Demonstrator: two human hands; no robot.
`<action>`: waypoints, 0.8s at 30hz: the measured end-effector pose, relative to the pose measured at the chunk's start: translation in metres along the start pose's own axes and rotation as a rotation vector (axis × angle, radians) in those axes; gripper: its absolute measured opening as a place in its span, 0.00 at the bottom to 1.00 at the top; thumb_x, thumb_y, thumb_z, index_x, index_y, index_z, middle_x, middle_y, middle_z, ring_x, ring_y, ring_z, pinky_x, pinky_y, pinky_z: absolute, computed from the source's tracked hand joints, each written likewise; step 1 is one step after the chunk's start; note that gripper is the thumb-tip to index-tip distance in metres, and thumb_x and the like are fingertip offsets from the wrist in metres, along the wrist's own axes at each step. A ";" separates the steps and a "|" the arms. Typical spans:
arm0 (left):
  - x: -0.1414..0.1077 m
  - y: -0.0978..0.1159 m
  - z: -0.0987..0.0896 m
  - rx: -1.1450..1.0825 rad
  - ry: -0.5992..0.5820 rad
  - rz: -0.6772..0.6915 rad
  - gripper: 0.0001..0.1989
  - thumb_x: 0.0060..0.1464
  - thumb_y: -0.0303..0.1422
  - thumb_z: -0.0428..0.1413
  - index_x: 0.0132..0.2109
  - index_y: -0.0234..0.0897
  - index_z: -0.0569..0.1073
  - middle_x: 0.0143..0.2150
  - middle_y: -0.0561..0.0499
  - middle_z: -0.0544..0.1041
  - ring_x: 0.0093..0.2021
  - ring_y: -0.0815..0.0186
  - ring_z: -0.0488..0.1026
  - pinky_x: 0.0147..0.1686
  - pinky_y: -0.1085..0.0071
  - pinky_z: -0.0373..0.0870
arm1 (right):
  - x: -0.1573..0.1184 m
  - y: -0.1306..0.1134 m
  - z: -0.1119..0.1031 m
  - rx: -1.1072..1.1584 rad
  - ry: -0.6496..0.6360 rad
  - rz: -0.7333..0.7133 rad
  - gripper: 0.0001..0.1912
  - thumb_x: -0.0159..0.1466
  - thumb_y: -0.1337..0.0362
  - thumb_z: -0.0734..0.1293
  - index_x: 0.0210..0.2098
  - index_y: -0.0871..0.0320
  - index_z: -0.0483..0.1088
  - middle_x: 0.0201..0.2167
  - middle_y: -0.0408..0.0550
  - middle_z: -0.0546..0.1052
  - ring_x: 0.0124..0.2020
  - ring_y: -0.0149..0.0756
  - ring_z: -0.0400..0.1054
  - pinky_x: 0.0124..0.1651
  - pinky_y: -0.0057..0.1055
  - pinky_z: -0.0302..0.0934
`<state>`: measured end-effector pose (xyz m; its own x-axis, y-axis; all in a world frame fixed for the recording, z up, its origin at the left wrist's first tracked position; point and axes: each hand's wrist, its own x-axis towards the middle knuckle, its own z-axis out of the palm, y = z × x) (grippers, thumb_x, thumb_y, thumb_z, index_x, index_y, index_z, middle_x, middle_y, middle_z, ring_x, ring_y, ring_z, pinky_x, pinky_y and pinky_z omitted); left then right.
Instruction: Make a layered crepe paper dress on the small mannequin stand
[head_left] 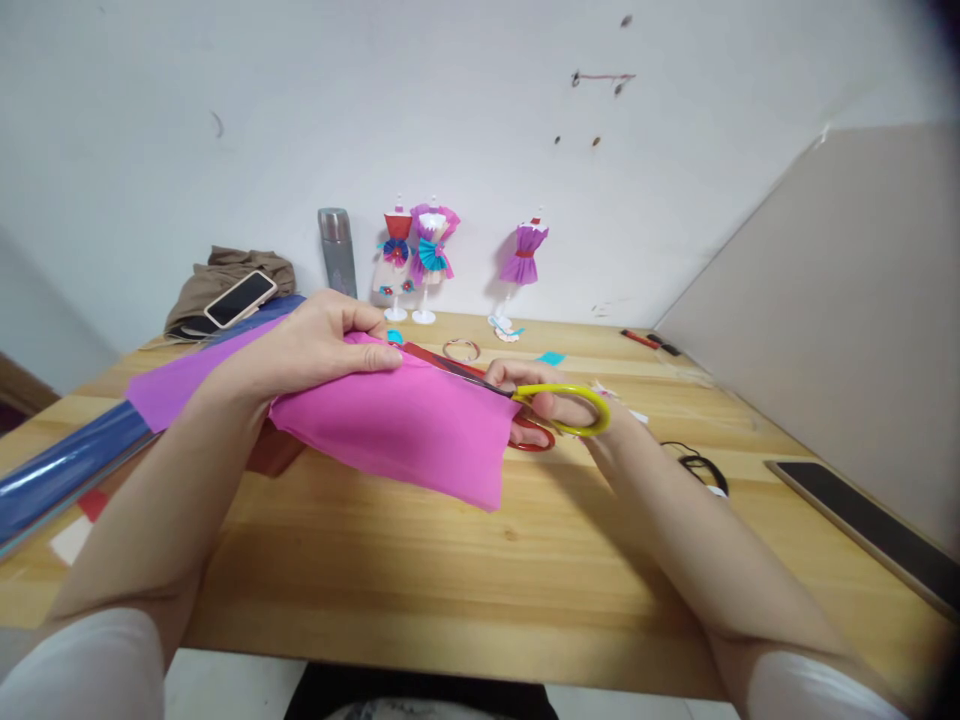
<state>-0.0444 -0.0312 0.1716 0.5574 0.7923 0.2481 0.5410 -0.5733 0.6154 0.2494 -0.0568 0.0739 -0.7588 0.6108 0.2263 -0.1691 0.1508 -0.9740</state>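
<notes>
My left hand (330,340) pinches the upper edge of a bright pink sheet (405,430), which looks like thin paper and hangs above the table. In my right hand (540,395) is a pair of scissors (562,400) with one yellow and one red handle loop. Their blades lie along the sheet's top edge, tips pointing left toward my left thumb. A purple sheet (180,380) shows behind my left forearm. Whether the blades are parted around the pink sheet is hard to make out.
Miniature dress stands (433,255) line the wall beside a grey flask (337,250). Blue rolled material (67,465) and a phone (240,298) on brown cloth (217,275) lie left. A black cable (705,468) and a dark flat device (862,520) lie right on the wooden table (450,590).
</notes>
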 end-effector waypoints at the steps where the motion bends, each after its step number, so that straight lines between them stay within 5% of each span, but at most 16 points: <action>1: 0.000 0.000 0.000 0.007 0.005 -0.004 0.15 0.46 0.43 0.59 0.23 0.36 0.69 0.22 0.56 0.62 0.26 0.70 0.60 0.28 0.73 0.57 | 0.000 -0.001 0.001 -0.006 0.007 0.008 0.26 0.63 0.40 0.69 0.42 0.56 0.61 0.21 0.33 0.68 0.14 0.20 0.53 0.19 0.21 0.49; 16: 0.001 0.000 -0.003 0.033 -0.008 0.055 0.15 0.47 0.41 0.58 0.21 0.35 0.70 0.21 0.56 0.63 0.26 0.71 0.59 0.28 0.73 0.52 | -0.009 -0.002 -0.003 -0.240 0.116 0.098 0.26 0.60 0.45 0.74 0.45 0.54 0.64 0.21 0.33 0.65 0.14 0.22 0.51 0.16 0.23 0.41; 24: 0.000 -0.007 -0.006 0.109 0.043 0.037 0.16 0.51 0.40 0.60 0.23 0.33 0.71 0.22 0.56 0.64 0.27 0.72 0.61 0.31 0.73 0.55 | -0.011 -0.012 -0.002 -0.364 0.064 0.031 0.32 0.60 0.34 0.67 0.43 0.57 0.67 0.33 0.45 0.69 0.31 0.34 0.62 0.33 0.33 0.59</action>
<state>-0.0527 -0.0259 0.1717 0.5520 0.7771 0.3023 0.5872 -0.6197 0.5208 0.2607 -0.0640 0.0834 -0.7173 0.6649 0.2083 0.0966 0.3910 -0.9153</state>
